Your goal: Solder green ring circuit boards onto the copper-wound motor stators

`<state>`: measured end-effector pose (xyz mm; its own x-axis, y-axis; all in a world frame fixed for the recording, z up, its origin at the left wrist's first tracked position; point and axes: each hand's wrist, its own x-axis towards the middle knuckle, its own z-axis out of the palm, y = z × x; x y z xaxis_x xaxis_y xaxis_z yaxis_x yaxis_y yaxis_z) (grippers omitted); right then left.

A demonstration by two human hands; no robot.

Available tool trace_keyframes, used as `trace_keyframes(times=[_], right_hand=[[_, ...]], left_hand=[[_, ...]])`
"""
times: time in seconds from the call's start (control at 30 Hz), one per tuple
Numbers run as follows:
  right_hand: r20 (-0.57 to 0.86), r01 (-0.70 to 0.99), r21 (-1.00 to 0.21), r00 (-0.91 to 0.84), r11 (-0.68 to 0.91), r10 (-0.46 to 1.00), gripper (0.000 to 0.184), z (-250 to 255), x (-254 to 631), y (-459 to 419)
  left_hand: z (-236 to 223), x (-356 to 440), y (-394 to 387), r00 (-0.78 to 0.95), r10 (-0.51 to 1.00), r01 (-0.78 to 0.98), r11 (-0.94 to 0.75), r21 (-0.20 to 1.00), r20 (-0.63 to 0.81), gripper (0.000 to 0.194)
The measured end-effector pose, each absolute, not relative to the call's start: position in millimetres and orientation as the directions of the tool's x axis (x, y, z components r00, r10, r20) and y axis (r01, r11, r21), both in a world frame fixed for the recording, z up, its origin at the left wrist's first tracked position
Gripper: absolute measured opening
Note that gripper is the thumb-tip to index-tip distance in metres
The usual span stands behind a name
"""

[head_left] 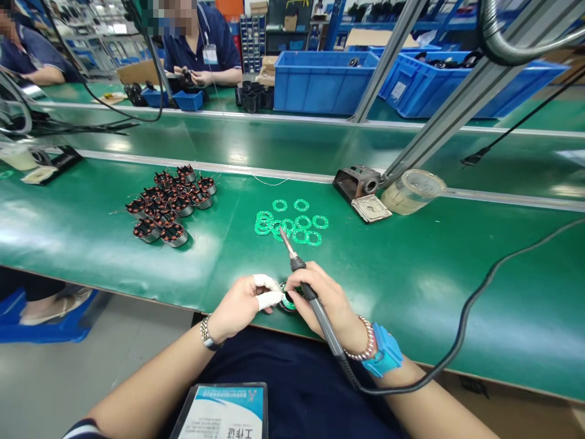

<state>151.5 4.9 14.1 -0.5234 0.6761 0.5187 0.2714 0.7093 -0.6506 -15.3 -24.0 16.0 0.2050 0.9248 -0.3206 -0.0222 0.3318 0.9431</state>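
While the right hand [326, 299] grips a soldering iron [320, 311], its fingers [299, 279] wrap tight around the black handle. The left hand [235, 308] curls up, with white finger covers [269, 299] on two fingers, and I cannot tell if they touch the small solder spool [287, 302] that sits on the green counter [411, 292] between both hands. Past the spool, the iron's tip points at green rings [292, 222], and farther left of the spool lie copper-wound motor coils [169, 204].
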Motion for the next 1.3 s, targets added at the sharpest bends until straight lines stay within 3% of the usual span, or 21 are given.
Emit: trace_keyframes(times=[0.3,0.5,0.73,1.3], right_hand=[[0.551,0.318,-0.676,-0.381,0.665,0.742,0.019,26,166,-9],[0.585,0.316,-0.589,-0.469,0.744,0.662,0.03,37,183,-21],[0.5,0.273,-0.688,-0.493,0.672,0.712,0.026,42,187,-29],[0.497,0.271,-0.67,-0.527,0.691,0.689,0.026,43,184,-30]], left_hand=[[10,-18,-26,0.19,0.936,0.046,0.294,0.955,-0.297,0.017],[8,-18,-25,0.185,0.934,0.059,0.299,0.952,-0.305,0.014],[9,-17,-24,0.167,0.934,0.059,0.31,0.949,-0.316,0.012],[9,-17,-24,0.159,0.937,0.059,0.304,0.951,-0.31,0.013]])
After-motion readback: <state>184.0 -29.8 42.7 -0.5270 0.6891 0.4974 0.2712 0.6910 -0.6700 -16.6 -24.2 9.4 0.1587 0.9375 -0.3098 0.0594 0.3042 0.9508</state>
